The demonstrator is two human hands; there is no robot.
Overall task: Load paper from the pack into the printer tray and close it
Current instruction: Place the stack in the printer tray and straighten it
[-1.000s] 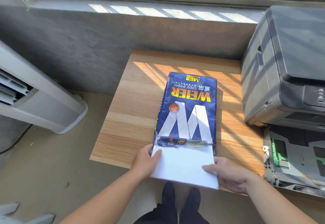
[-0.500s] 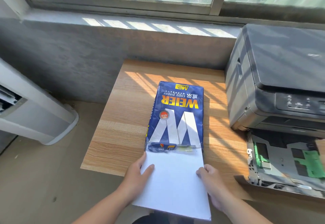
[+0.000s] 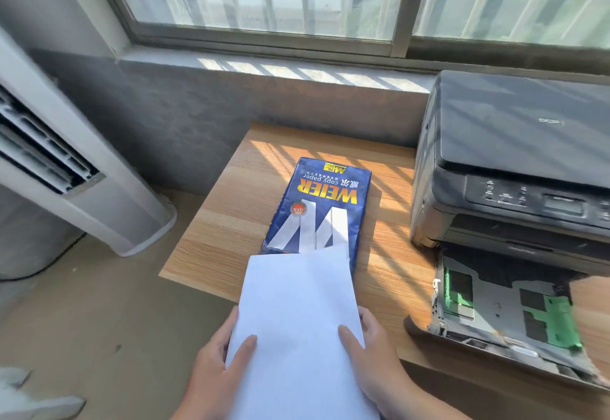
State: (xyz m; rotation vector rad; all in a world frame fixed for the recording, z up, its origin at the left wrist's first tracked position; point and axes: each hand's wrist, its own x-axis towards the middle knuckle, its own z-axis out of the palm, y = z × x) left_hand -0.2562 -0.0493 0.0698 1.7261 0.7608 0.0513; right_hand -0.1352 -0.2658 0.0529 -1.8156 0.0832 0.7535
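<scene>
I see a wooden tabletop [image 3: 231, 221] under the window, striped with sun. A blue paper pack [image 3: 317, 208] lies flat on it near the middle, its open end toward the front edge. On the right side sits a dark printer [image 3: 515, 162], back against the wall, its pulled-out tray [image 3: 501, 310] reaching to the front edge.
</scene>
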